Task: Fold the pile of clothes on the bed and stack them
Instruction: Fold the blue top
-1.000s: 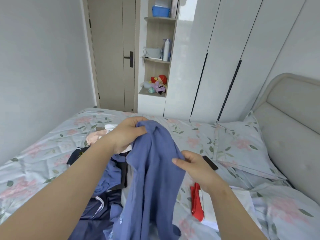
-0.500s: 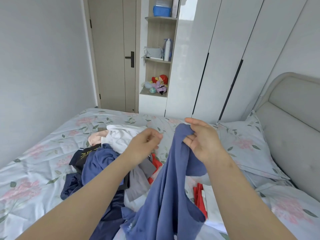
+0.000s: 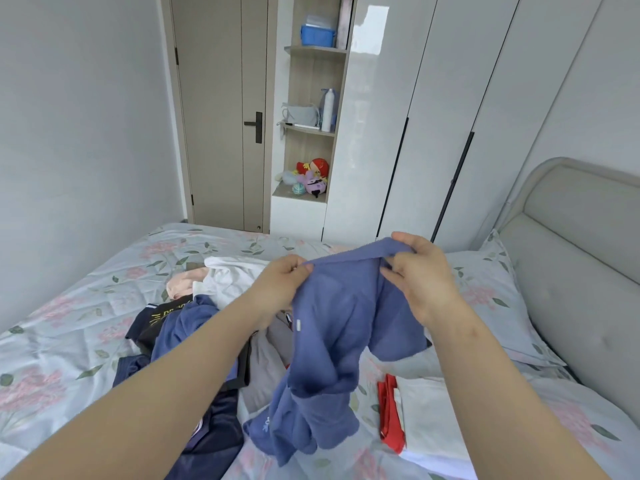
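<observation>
A blue shirt (image 3: 339,341) hangs in the air above the bed (image 3: 69,323), its lower part bunched and drooping. My left hand (image 3: 280,282) pinches its top edge on the left. My right hand (image 3: 420,278) grips the same edge on the right, fingers curled into the fabric. Under and to the left of the shirt lies the pile of clothes (image 3: 194,334): navy, blue, grey, white and pink pieces in a heap. Folded red and white clothes (image 3: 408,417) lie flat on the bed to the right of the hanging shirt.
A floral pillow (image 3: 491,299) lies against the padded headboard (image 3: 581,258) on the right. White wardrobe doors (image 3: 433,116), an open shelf unit (image 3: 311,133) with toys and a closed door (image 3: 221,116) stand beyond the bed's far edge.
My left hand, empty half a second ago, now pinches the shirt's top edge. Both hands hold the edge stretched between them. A second ago the shirt hung bunched from the left hand.
</observation>
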### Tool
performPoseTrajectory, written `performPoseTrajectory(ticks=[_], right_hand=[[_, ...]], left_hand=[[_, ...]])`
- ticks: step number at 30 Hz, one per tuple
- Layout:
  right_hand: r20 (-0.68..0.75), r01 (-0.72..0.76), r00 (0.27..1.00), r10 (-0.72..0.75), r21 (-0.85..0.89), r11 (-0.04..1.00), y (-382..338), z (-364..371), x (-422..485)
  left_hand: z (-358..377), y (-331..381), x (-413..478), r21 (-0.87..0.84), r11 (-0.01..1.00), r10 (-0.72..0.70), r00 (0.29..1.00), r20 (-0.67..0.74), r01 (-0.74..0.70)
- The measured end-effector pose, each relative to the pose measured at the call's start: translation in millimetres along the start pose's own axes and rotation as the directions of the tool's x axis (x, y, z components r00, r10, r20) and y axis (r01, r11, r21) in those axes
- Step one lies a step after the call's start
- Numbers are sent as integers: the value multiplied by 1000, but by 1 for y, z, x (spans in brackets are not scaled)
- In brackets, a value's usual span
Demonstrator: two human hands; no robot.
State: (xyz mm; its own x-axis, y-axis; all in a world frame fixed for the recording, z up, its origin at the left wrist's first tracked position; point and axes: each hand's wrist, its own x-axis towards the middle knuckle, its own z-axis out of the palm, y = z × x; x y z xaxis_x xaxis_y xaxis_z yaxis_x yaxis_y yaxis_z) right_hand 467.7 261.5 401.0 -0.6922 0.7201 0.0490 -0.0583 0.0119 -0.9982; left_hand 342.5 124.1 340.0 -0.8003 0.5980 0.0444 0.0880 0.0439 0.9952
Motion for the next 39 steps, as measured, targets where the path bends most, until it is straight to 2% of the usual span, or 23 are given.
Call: performPoseTrajectory(ticks=[2, 4, 9, 12, 14, 16, 19, 20, 21, 22, 24, 26, 28, 35, 36, 39], right_hand=[[36, -3, 999, 10, -185, 983, 12, -2, -2], [114, 5, 993, 24, -244, 970, 18, 0, -9], [328, 194, 943, -52, -415, 889, 27, 17, -14], [306, 203, 948, -84, -381, 902, 30, 20, -10], [215, 163, 972, -99, -304, 939, 30, 17, -7], [146, 142, 984, -107, -258, 956, 30, 13, -2], [107, 149, 986, -127, -230, 962, 32, 13, 2], [79, 150, 987, -136, -196, 969, 31, 13, 3], [42, 142, 990, -137, -160, 977, 29, 12, 4], [13, 136, 991, -135, -135, 982, 27, 10, 4], [24, 159, 987, -157, -158, 974, 23, 2, 3], [137, 225, 972, -192, -297, 928, 21, -7, 3], [238, 257, 957, -163, -449, 856, 19, -15, 5], [73, 293, 946, -315, -607, 738, 14, -38, 27], [57, 291, 944, -325, -605, 741, 14, -39, 29], [-1, 264, 947, -322, -568, 779, 14, -43, 32]], left_hand=[[-2, 15, 4, -15, 1000, 13, 999, 48, -12], [-1, 29, 7, -46, 999, 3, 993, 116, 3], [2, 48, 7, 53, 997, 33, 965, 261, -49], [-5, 48, 5, 104, 991, 47, 952, 303, -82], [-14, 43, 4, 240, 964, 28, 946, 324, -111], [-23, 33, 4, 462, 875, -18, 943, 332, -146], [-32, 13, 10, 803, 540, 29, 960, 280, -251], [-35, 6, 12, 848, 480, 53, 972, 230, -227], [-38, 0, 14, 858, 481, 68, 984, 167, -179], [-41, -4, 15, 831, 544, 68, 993, 95, -117], [-47, -10, 17, 657, 754, 18, 1000, 0, -13], [-52, -8, 18, 438, 898, -48, 999, -1, 44], [-56, -1, 17, 375, 926, -62, 997, 40, 42], [-70, 30, 17, 476, 862, 56, 965, 256, -176], [-71, 31, 19, 540, 814, 70, 958, 279, -216], [-76, 33, 25, 767, 570, 150, 955, 255, -294]])
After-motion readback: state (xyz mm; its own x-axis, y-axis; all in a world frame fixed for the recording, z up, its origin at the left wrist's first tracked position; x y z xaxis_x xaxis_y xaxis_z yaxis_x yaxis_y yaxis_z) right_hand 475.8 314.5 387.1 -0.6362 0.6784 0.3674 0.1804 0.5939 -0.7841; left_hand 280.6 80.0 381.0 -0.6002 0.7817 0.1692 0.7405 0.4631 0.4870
